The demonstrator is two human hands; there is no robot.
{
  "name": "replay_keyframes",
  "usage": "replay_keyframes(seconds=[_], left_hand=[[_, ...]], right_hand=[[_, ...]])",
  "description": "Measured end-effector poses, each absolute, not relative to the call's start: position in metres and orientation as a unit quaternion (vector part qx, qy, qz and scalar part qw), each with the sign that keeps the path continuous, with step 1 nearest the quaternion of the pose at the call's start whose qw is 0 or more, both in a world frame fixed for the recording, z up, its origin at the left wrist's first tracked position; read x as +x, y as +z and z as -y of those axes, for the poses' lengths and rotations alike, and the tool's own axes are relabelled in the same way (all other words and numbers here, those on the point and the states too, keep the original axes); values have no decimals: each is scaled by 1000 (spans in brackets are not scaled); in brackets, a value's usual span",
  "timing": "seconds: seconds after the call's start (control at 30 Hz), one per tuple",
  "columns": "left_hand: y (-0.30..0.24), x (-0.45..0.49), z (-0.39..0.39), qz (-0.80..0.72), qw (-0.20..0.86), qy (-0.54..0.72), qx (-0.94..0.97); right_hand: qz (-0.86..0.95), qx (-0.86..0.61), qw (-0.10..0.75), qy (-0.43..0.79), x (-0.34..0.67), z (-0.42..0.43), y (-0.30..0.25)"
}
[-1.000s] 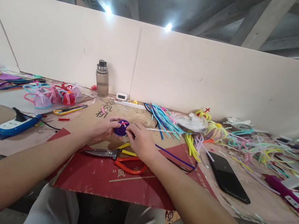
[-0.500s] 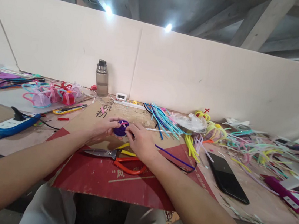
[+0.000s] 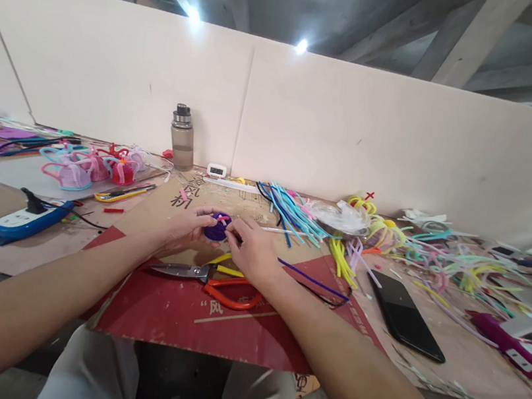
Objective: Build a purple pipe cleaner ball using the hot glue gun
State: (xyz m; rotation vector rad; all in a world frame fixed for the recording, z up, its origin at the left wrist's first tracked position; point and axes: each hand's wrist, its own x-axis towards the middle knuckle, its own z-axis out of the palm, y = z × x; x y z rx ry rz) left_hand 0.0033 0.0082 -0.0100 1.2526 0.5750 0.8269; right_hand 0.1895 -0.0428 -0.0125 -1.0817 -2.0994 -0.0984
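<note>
A small round coil of purple pipe cleaner (image 3: 215, 230) with a pink piece on top is pinched between the thumb and fingers of my left hand (image 3: 188, 225). At its right edge my right hand (image 3: 250, 245) is closed, thumb and fingertips pressed together on the purple pipe cleaner; the exact grip is partly hidden. A loose purple strand (image 3: 309, 277) comes out beyond my right wrist and curves over the cardboard. Just below my hands lie scissors (image 3: 232, 293) with orange-red handles, and yellow pieces (image 3: 224, 269) lie beside them.
Red-printed cardboard (image 3: 206, 331) covers the table's front. Blue pipe cleaners (image 3: 294, 214), a plastic-wrapped bundle (image 3: 343, 219) and a phone (image 3: 406, 317) are to the right. On the left are a power strip (image 3: 33, 221), a utility knife (image 3: 124, 192) and small pink baskets (image 3: 74, 176). A bottle (image 3: 183, 140) stands behind.
Both hands stay at the coil, which has turned or tilted slightly, its pink piece showing a little differently. The whole view has shifted slightly.
</note>
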Motion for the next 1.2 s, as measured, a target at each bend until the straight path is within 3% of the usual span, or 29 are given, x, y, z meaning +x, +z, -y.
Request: replay_keyframes(seconds=[1.2], left_hand=[[-11,8,-7,-258,709,367,544]], right_hand=[[813,-439,381,-26,191,42,-12]])
